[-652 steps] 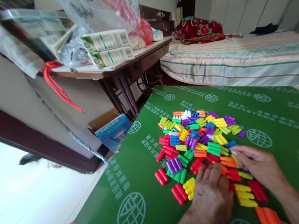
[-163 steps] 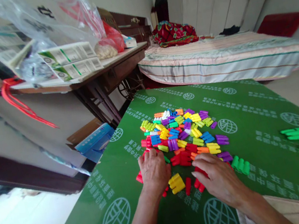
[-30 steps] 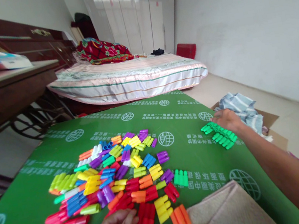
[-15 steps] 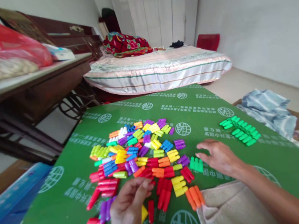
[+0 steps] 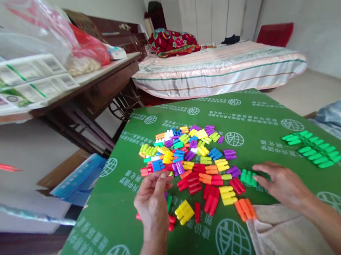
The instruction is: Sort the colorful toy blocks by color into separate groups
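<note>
A heap of coloured plastic peg blocks [image 5: 199, 168] lies on the green table. At its left edge is my left hand [image 5: 152, 199], with thumb and fingers drawn together in a pinch. Beside those fingertips is a small yellow-green block [image 5: 170, 174]; whether they grip it is unclear. My right hand [image 5: 282, 182] is by the heap's right side, thumb and forefinger apart. Its fingertips are right by a green block [image 5: 248, 178], and I cannot tell if they touch it. A yellow block [image 5: 184, 212] and a short red block [image 5: 198, 212] lie nearer me, right of my left wrist.
Joined green blocks [image 5: 314, 148] lie at the table's right. A beige cloth [image 5: 281, 231] is under my right forearm, an orange block [image 5: 245, 209] at its corner. A side table [image 5: 89, 78] with bags and boxes stands left, a bed [image 5: 213, 69] beyond.
The view has turned left, so everything sits further right. My left hand has moved from the red blocks at the heap's front to its left edge. My right hand stays by the green block.
</note>
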Motion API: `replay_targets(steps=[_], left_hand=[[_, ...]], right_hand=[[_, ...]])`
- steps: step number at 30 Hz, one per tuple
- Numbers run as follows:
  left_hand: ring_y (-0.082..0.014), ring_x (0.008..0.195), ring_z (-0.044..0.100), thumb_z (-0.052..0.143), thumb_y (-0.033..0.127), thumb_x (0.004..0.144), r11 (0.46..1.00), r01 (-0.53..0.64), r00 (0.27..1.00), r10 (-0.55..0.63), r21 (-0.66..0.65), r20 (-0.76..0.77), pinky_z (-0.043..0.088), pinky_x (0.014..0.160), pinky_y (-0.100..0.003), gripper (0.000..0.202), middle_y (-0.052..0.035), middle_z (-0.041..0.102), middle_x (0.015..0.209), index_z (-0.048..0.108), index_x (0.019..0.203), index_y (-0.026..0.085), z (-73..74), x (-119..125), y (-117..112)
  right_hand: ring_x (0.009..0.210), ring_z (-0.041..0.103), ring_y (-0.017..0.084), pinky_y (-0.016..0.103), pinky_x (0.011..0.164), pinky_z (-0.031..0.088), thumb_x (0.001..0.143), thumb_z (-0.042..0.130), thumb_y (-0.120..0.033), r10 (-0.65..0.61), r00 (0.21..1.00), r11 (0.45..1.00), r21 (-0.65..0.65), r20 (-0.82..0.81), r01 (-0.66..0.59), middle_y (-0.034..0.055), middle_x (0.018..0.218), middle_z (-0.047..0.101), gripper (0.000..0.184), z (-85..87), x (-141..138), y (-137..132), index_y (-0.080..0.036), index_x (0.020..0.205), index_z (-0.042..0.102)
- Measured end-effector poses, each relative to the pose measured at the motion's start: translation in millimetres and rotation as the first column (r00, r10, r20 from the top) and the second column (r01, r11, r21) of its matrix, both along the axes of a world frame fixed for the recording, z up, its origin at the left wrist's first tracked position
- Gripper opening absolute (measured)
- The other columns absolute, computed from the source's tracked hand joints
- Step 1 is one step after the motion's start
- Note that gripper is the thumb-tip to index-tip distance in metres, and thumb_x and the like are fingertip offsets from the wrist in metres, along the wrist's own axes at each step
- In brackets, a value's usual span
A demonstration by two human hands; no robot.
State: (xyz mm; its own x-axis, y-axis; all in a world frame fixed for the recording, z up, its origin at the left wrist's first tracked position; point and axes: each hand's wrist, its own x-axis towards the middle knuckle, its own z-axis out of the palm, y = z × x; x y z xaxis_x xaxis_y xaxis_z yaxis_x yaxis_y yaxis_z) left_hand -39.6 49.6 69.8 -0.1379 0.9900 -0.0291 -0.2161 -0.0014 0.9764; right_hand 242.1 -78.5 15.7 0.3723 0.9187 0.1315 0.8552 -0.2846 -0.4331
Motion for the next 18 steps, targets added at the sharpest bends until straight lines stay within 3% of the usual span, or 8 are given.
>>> replay_targets(steps=[4, 9, 18], left_hand=[[-0.013, 0.063, 0.064, 0.079, 0.032, 0.061, 0.992, -0.124, 0.991, 0.121, 0.039, 0.062, 0.05, 0.058, -0.02, 0.03, -0.0028, 0.07, 0.073, 0.065, 0.08, 0.014, 1.1, -9.7, 9.9], [-0.0149, 0.065, 0.066, 0.075, 0.03, 0.059, 0.953, -0.29, 0.954, 0.281, 0.087, 0.1, 0.052, 0.057, -0.023, 0.028, -0.0038, 0.07, 0.075, 0.063, 0.078, 0.015, 2.7, -25.5, 21.7], [-0.016, 0.069, 0.066, 0.075, 0.031, 0.057, 0.938, -0.336, 0.941, 0.33, 0.081, 0.079, 0.052, 0.057, -0.024, 0.03, -0.0039, 0.069, 0.076, 0.062, 0.079, 0.015, -3.6, -35.9, 30.0]], right_hand=[[0.074, 0.068, 0.02, 0.032, 0.07, 0.054, 0.084, 0.045, -0.042, 0.011, 1.0, 1.0, 0.018, -0.02, -0.01, 0.006, 0.103, 0.072, 0.035, -18.5, 5.3, -11.6, -0.025, 0.103, 0.07], [0.082, 0.07, 0.021, 0.033, 0.075, 0.056, 0.081, 0.048, -0.049, 0.023, 0.999, 0.994, 0.11, -0.043, -0.018, 0.0046, 0.101, 0.073, 0.036, -32.4, 5.7, -21.6, -0.025, 0.096, 0.071], [0.085, 0.071, 0.024, 0.037, 0.077, 0.059, 0.079, 0.05, -0.053, -0.093, 0.995, 0.985, 0.141, -0.024, 0.096, 0.0054, 0.099, 0.074, 0.038, -47.5, 37.4, -59.8, -0.026, 0.092, 0.074]])
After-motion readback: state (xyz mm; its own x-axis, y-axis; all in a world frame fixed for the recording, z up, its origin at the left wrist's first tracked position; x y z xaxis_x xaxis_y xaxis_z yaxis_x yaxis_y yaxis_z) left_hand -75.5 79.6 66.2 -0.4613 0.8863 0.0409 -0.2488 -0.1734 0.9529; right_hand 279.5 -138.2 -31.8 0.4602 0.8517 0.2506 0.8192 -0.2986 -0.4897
